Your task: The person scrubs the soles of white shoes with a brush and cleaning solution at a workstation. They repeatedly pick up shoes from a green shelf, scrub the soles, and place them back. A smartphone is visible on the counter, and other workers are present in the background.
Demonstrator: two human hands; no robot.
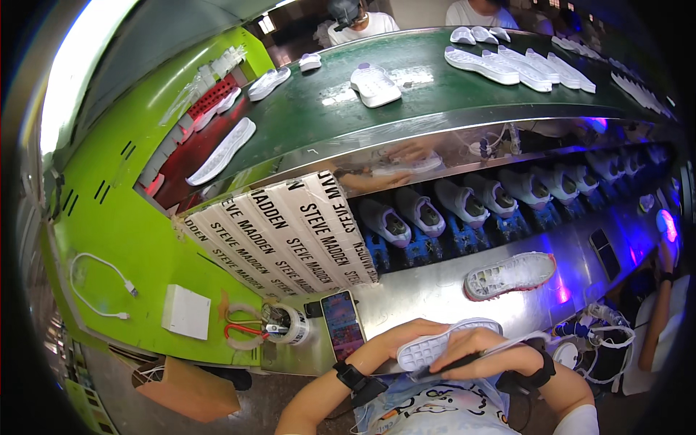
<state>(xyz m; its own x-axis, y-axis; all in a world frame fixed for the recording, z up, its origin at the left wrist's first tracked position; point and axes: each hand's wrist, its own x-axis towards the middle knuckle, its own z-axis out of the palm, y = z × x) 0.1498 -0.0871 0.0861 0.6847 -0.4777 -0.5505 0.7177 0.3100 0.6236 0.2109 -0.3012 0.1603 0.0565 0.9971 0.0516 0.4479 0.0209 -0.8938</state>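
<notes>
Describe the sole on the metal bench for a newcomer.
Find the row of pale shoes on blue holders. Below it in the picture, a single sole lies on the metal bench, left of a dark phone-like slab. Reddish edging sets it apart from the handheld white sole.

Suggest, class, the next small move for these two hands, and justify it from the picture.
I would probably ease the slim dark tool lightly along the near edge of the white sole: the right hand holds it close there, the left hand supports the sole's far side, and the gridded face is exposed. Whether tool and sole touch is unclear.
</notes>
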